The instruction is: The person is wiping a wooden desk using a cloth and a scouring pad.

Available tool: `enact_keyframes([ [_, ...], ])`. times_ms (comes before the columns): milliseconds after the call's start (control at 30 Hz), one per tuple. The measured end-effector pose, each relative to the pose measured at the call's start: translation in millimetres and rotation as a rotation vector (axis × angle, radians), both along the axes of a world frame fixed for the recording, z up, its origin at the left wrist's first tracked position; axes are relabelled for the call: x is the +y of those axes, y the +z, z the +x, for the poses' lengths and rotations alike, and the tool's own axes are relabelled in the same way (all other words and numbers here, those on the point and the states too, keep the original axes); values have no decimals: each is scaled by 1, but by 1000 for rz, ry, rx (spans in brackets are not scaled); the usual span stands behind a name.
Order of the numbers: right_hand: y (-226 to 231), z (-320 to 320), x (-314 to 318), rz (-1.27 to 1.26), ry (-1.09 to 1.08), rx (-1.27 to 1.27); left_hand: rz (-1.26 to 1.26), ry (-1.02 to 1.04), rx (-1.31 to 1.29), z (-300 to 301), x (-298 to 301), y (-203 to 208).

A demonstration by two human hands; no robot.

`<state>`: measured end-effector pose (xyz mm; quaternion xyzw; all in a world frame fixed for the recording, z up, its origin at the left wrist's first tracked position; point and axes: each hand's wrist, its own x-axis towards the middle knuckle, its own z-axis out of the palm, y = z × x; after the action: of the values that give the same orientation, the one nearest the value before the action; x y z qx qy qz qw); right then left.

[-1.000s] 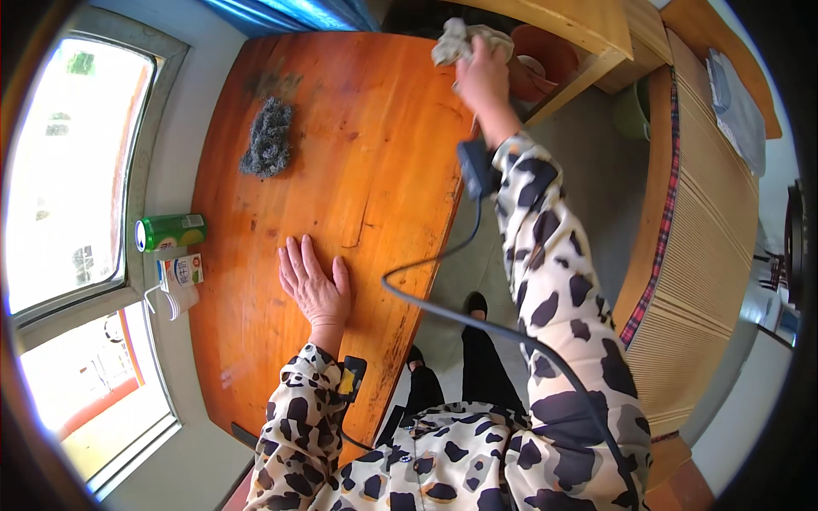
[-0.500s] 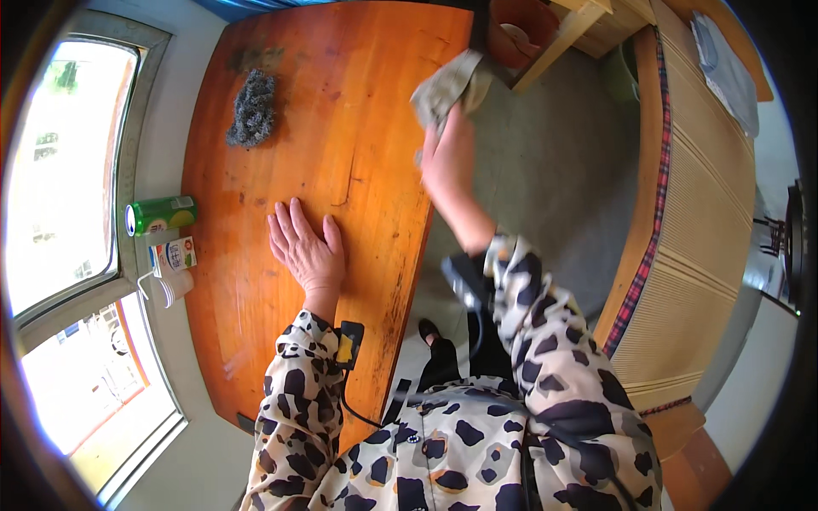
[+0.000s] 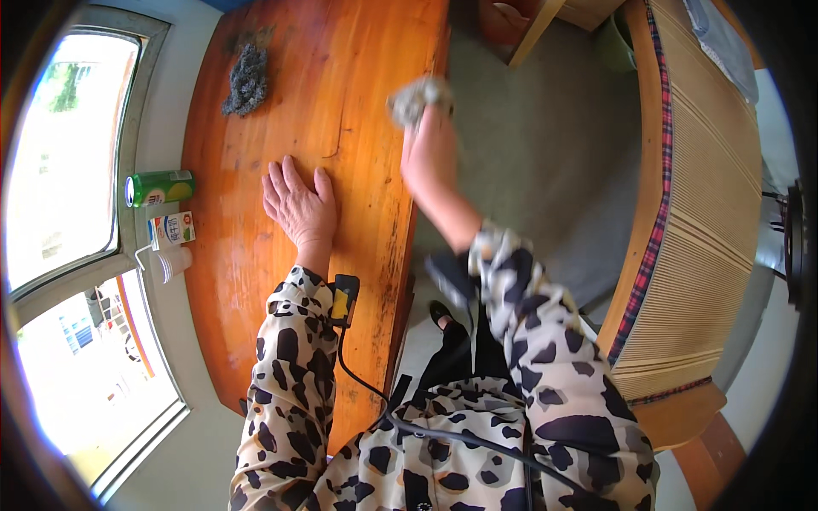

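Observation:
My left hand [image 3: 300, 204] lies flat on the orange wooden table [image 3: 247, 315], fingers spread and nothing in it. A crumpled, light grey-beige cloth [image 3: 419, 99] is bunched in my right hand [image 3: 432, 157], at the table's right edge. The cloth and that hand are a little smeared by motion, and whether the cloth touches the table edge I cannot tell. Farther up the table, beyond my left hand, sits a dark grey scouring pad [image 3: 246, 81] of curly strands.
On the window sill at left stand a green can [image 3: 159, 188], a small white carton [image 3: 173, 230] and white cups [image 3: 174, 262]. A bed with a striped mat [image 3: 699, 238] is at right, a green bucket [image 3: 618, 44] beside it. A black cable [image 3: 362, 375] hangs from my left wrist.
My right hand has moved slightly left, and the cloth is now more bunched than before. The view has shifted forward a little. My left hand remains flat on the table.

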<state>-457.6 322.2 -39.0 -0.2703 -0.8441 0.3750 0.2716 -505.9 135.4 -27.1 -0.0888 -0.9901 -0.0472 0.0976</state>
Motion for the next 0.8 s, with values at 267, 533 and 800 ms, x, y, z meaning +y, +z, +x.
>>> enact_keyframes([
  [267, 0, 20, -32, -37, 11, -50, -32, 23, -4, -2, -8, 0],
  [533, -5, 68, -63, -52, 155, -52, -25, 28, -34, 1, -11, -4],
  [800, 5, -81, 76, 56, 4, 40, 24, 11, -46, 4, 3, 6],
])
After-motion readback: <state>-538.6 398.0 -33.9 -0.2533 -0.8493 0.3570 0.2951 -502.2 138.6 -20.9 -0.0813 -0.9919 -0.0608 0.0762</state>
